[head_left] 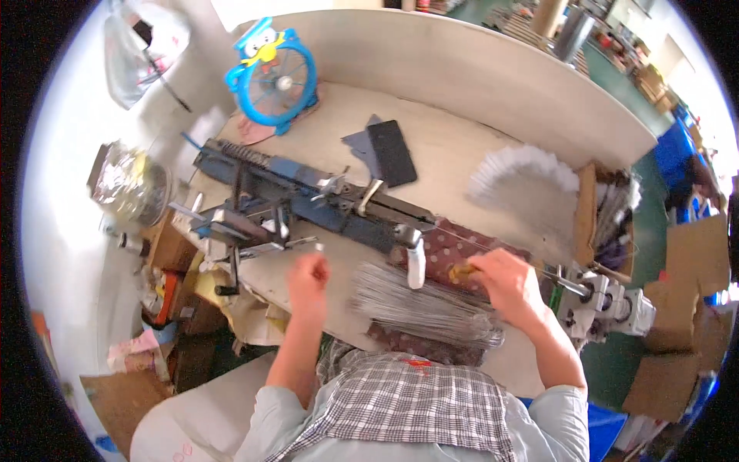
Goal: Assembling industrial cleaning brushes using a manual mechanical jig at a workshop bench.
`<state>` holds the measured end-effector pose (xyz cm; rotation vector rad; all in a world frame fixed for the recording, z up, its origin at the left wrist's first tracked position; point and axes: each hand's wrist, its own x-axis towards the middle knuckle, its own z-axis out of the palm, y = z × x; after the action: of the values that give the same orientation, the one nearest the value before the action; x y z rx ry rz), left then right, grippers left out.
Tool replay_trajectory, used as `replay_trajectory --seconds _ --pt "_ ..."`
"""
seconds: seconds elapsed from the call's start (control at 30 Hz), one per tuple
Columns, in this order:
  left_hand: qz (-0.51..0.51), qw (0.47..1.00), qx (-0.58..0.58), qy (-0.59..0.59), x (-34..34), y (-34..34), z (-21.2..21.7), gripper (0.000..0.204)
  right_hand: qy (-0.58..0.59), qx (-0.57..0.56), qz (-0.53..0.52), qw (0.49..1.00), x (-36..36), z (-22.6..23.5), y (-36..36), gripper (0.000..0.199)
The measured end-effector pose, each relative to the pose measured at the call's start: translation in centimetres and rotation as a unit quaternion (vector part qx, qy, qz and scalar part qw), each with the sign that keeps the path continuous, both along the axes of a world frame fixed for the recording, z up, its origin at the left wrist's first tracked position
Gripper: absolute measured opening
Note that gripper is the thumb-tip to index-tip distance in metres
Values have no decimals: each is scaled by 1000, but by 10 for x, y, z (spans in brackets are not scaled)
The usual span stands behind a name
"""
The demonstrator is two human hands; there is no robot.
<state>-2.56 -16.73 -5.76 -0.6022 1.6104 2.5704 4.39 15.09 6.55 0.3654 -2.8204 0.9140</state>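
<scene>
My left hand (309, 276) is closed and raised at the near edge of the bench, left of the wire bundle. A small white tip (319, 247) shows at its fingers, too blurred to name. On the right, my right hand (506, 286) is closed on a small yellow-brown piece (462, 272), above a dotted maroon cloth (450, 250). Between my hands lies a bundle of thin silvery wires (423, 304). Beyond them a long metal bench fixture (331, 196) runs diagonally, with a white-wrapped lever (416, 262) at its near right end.
A blue cartoon-shaped fan (275, 81) stands at the back left. Near the middle lies a black phone (391, 152). White thin pieces fan out (523, 171) beside a cardboard box (589, 219). A metal motor-like unit (608, 304) sits at the right edge. A low partition (462, 65) bounds the back.
</scene>
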Motion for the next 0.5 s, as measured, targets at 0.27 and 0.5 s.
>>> replay_trajectory --seconds 0.27,0.5 --pt "-287 953 70 63 26 169 61 15 -17 -112 -125 986 -9 4 33 18" --pt "-303 949 8 92 27 192 52 17 -63 -192 -140 969 7 -1 51 19"
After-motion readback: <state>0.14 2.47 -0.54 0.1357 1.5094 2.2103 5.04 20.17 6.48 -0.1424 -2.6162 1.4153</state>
